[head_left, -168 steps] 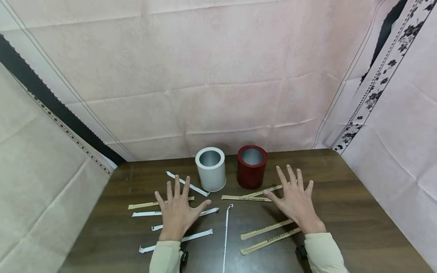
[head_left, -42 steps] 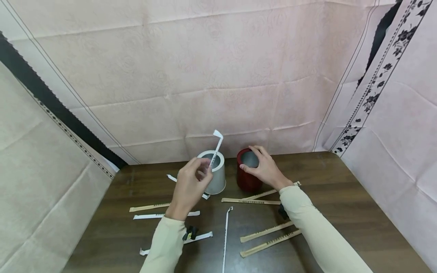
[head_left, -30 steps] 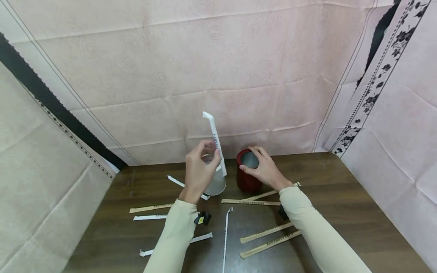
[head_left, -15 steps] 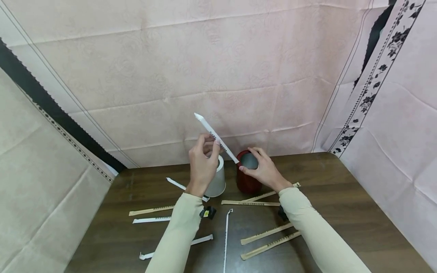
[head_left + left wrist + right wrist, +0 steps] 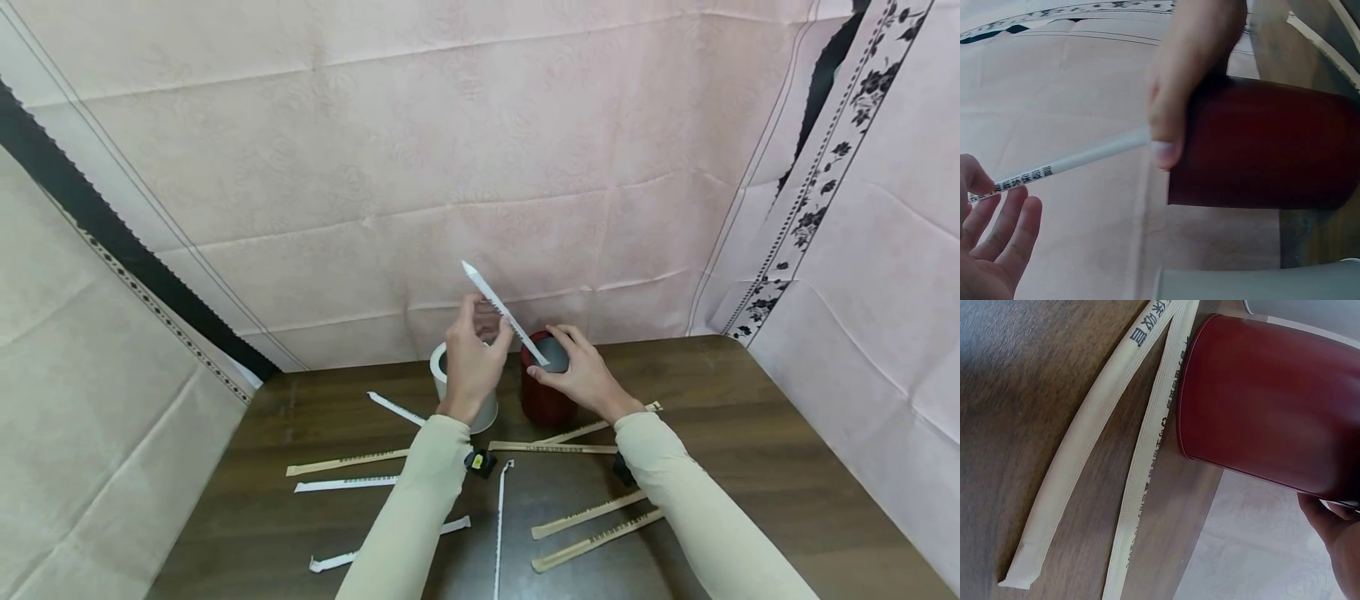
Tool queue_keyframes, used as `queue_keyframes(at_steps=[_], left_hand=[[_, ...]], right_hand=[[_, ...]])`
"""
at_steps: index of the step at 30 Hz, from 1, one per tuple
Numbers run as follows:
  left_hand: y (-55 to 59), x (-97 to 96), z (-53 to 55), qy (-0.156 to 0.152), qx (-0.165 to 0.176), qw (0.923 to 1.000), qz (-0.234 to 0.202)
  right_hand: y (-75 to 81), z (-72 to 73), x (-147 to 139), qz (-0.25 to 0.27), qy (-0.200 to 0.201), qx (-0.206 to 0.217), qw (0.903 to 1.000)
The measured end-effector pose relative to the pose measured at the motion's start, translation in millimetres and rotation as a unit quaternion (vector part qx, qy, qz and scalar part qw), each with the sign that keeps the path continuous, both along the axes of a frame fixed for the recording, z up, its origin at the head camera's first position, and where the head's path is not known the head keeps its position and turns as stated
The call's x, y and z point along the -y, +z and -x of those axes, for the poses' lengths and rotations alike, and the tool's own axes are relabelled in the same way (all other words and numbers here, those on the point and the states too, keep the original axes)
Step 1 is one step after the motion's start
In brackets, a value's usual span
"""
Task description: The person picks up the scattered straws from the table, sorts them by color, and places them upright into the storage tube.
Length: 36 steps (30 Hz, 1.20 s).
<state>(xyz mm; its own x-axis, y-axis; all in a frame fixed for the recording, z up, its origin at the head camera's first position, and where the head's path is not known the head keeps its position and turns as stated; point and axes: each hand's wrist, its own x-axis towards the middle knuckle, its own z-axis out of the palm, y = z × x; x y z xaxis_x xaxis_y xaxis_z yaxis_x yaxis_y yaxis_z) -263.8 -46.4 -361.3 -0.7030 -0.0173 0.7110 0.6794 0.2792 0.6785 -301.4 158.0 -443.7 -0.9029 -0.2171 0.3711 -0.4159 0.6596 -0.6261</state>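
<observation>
Head view: we see the left hand [image 5: 474,358] pinching the white wrapped straw [image 5: 491,297] between thumb and fingers. The straw slants; its upper end projects above the fingers, its lower end sits at the mouth of the red cup [image 5: 546,408]. The right hand [image 5: 583,372] grips that cup at the rim. Left wrist view: we trace the straw from the fingertips to the rim, where the right thumb hides its end. Right wrist view: we observe two tan wrapped straws [image 5: 1079,450] beside the cup's base.
</observation>
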Motion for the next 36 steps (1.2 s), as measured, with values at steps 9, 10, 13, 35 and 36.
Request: queue_keyframes(at_steps=[9, 10, 13, 35, 36], left_hand=[[-22.6, -16.5, 7.0, -0.03, 0.059, 0.9978, 0.009], [-25.2, -17.9, 7.5, -0.024, 0.06, 0.9978, 0.013], [-31.3, -22.1, 8.7, -0.009, 0.063, 0.9975, 0.03], [-33.2, -34.7, 19.0, 0.056, 0.188, 0.9598, 0.201], [-32.1, -34.7, 19.3, 0.054, 0.194, 0.9569, 0.209]], right_hand=[[-4.6, -3.9, 0, 0.007, -0.007, 0.014, 0.9999], [-4.9, -4.1, 1, 0.009, -0.004, 0.015, 0.9998], [-5.7, -3.9, 3, 0.011, 0.0, 0.012, 0.9999], [-4.6, -0.5, 1, 0.004, -0.003, -0.013, 0.9999], [-4.6, -0.2, 0, 0.003, -0.004, -0.013, 0.9999]])
